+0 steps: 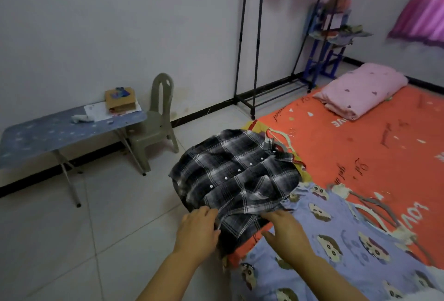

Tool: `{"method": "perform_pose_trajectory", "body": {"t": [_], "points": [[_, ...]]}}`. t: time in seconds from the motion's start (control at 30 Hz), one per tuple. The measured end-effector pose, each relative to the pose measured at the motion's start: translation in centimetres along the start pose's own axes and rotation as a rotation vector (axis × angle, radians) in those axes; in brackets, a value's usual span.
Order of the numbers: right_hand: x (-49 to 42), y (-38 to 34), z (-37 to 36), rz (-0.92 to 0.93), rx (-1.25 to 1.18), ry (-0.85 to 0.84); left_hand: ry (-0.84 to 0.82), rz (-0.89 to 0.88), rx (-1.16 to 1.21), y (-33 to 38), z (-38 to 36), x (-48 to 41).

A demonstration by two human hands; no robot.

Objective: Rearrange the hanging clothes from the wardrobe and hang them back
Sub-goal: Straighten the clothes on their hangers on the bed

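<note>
At bed edge, left hand pinches shirt hem, fingers curled. Right hand just right of grip, flat, fingers straight. Beyond grip: rack against wall; floor to its left.

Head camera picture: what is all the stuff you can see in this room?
bed sheet: 1, orange, right
plaid shirt: 1, black and white, bed corner, overhanging
cartoon-print garment: 1, lilac, on bed, near right
hangers: several, pale, on bed beside garment
quilt: 1, pink, folded, far end of bed
clothes rack: 1, black, by wall
folding table: 1, blue, left
chair: 1, grey, beside table
box: 1, brown, on table
curtain: 1, pink, top right
left hand: 1, grips shirt hem
right hand: 1, straight fingers touch shirt hem
</note>
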State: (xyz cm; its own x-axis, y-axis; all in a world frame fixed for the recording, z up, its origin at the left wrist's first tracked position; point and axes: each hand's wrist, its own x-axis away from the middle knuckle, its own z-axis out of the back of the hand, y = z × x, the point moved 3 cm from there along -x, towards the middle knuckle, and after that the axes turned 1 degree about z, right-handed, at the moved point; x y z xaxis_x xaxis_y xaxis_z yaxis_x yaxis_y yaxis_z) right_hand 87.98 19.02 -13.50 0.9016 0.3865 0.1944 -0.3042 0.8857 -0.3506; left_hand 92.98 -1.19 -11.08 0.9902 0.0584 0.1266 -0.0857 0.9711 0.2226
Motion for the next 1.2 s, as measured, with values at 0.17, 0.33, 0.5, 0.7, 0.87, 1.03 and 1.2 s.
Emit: {"method": "perform_pose_trajectory", "body": {"t": [0.17,0.33,0.5,0.7,0.87,1.03,1.2], "points": [[-6.2,-3.0,0.4,-0.132,-0.029,0.012,-0.013,-0.16,-0.02,-4.8,2.5,-8.1],[-10.9,-3.6,1.0,-0.244,-0.054,0.025,-0.053,-0.268,-0.022,-6.2,3.4,-15.5],[-16.4,-1.1,1.1,-0.329,-0.097,0.038,-0.108,-0.365,-0.025,-5.8,2.5,-22.9],[-24.9,3.8,1.5,-0.4,-0.144,0.031,-0.19,-0.408,-0.08,-3.8,1.3,-33.3],[-30.7,8.1,1.8,-0.454,-0.196,0.012,-0.259,-0.442,-0.127,-1.0,0.2,-41.1],[-34.8,13.1,1.3,-0.522,-0.235,-0.023,-0.325,-0.472,-0.132,2.3,-2.7,-47.3],[-39.1,18.5,0.2,-0.59,-0.28,-0.003,-0.388,-0.478,-0.104,4.9,-7.6,-52.6]]}}
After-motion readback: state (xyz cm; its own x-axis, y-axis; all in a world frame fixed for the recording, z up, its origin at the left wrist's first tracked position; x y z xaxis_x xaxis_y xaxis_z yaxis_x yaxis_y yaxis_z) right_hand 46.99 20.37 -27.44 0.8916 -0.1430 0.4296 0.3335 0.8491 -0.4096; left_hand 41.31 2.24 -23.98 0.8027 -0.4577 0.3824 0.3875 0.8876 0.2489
